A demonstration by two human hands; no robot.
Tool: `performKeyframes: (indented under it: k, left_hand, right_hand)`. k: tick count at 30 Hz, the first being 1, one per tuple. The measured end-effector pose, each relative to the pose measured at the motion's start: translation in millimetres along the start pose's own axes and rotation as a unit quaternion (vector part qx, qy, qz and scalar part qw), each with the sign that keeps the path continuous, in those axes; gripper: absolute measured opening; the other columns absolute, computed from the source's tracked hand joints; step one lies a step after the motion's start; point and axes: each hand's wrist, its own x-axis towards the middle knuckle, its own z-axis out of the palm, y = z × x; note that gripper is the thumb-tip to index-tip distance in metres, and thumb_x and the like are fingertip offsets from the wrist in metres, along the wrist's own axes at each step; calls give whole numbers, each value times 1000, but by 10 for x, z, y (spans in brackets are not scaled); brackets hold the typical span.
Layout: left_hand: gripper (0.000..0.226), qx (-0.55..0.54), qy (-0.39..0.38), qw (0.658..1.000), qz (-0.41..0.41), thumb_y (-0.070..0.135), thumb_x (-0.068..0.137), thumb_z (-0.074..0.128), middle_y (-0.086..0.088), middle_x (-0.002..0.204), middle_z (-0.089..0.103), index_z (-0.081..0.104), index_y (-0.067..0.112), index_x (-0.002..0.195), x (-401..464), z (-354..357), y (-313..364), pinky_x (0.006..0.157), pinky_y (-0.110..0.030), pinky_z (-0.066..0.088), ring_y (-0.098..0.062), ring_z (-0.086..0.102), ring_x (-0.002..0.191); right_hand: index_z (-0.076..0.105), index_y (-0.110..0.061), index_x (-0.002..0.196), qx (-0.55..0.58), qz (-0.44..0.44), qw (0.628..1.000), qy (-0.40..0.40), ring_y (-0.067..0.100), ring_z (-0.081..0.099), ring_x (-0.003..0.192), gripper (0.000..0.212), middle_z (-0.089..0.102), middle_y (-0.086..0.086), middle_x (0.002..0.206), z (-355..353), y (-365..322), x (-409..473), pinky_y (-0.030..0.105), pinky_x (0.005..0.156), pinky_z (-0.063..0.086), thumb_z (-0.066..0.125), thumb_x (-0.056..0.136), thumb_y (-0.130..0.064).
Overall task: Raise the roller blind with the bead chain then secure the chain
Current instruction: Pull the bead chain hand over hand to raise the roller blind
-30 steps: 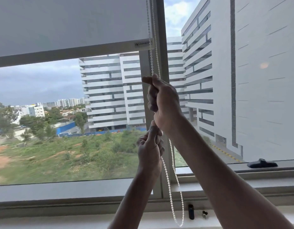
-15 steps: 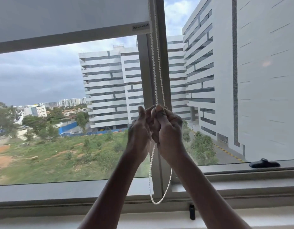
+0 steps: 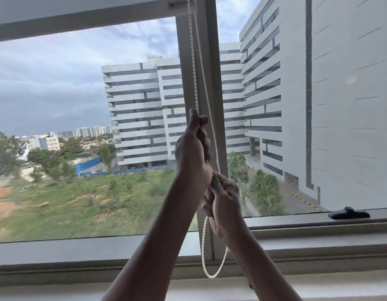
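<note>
— Where's the bead chain [image 3: 197,83]?

— Hanging down the window frame [image 3: 212,61]. The left hand [image 3: 193,148] is curled round one strand; just below it the right hand [image 3: 223,200] pinches the chain, the loop dangling beneath.

— How will it handle?

— Light, limp, probably slippery — best gripped across several beads.

— And the roller blind [image 3: 79,9]?

— High above both hands. A sill [image 3: 79,248] lies below them, buildings outside.
</note>
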Motion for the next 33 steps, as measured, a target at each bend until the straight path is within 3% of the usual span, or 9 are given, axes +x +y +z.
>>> performKeyframes:
  k: [7, 11, 14, 19, 21, 24, 26, 29, 33]
  left_hand:
    - [41, -25, 9, 1000, 2, 36, 95, 59, 13, 38, 29, 65, 23, 57, -114, -316, -278, 30, -16, 17, -1, 18, 31]
    - [34, -38, -3, 999, 14, 33, 94, 59, 12, 38, 28, 61, 21, 62, -105, -412, -280, 30, -15, 20, -1, 20, 30]
    - [36, -36, -12, 999, 28, 30, 97, 56, 12, 38, 29, 57, 18, 63, -130, -440, -316, 31, -15, 23, 0, 22, 31]
    - [42, 9, 13, 1000, 8, 31, 96, 56, 12, 37, 31, 62, 22, 56, -316, -486, -574, 33, -14, 23, -1, 21, 31]
    - [40, 2, 20, 1000, -9, 33, 95, 58, 12, 38, 30, 62, 22, 57, -379, -546, -650, 32, -15, 20, -1, 19, 32]
    - [43, 3, 19, 1000, -3, 31, 96, 57, 13, 38, 29, 63, 22, 54, -378, -628, -682, 32, -14, 20, 0, 19, 32]
    - [53, 25, 8, 1000, 10, 27, 98, 56, 14, 37, 29, 57, 25, 45, -369, -632, -687, 35, -15, 21, 0, 20, 32]
    - [60, 47, -13, 999, 18, 25, 99, 55, 14, 38, 29, 45, 25, 39, -339, -647, -688, 37, -19, 19, -2, 20, 35]
    - [50, 82, -88, 993, -16, 29, 100, 50, 14, 46, 39, 58, 25, 51, -187, -738, -578, 41, -17, 25, -2, 29, 41]
  right_hand:
    - [58, -18, 68, -58, 57, 995, -57, 5, 24, 39, 24, 36, -5, 50, -311, 155, -82, 20, 39, 19, 59, 90, -27]
    - [71, -11, 110, -153, 21, 987, -48, 16, 60, 76, 29, 69, 13, 92, -261, -100, 143, 31, 69, 42, 44, 98, -8]
    - [63, -8, 122, -200, -24, 978, -55, 18, 65, 92, 32, 71, 15, 108, -46, -448, 373, 36, 82, 45, 38, 102, -9]
    - [61, 1, 118, -137, -29, 983, -118, 21, 69, 76, 36, 74, 13, 90, 481, -953, 696, 29, 70, 52, 36, 105, -21]
    - [63, 5, 111, -95, 6, 989, -114, 16, 56, 55, 38, 65, 9, 70, 611, -1001, 746, 26, 55, 43, 36, 105, -21]
    - [68, -3, 97, -72, 5, 994, -78, 7, 27, 43, 35, 39, -3, 54, 672, -880, 728, 23, 46, 18, 39, 105, -22]
    - [68, -10, 85, -72, -40, 996, -40, 5, 22, 36, 33, 33, -9, 47, 692, -795, 695, 19, 38, 17, 43, 104, -23]
    - [63, -12, 75, -35, -96, 995, -20, 4, 19, 33, 33, 28, -9, 44, 711, -755, 651, 14, 35, 16, 45, 103, -20]
    - [60, -14, 70, -26, -130, 991, -24, 3, 16, 34, 35, 24, -7, 46, 676, -776, 606, 12, 36, 15, 45, 102, -16]
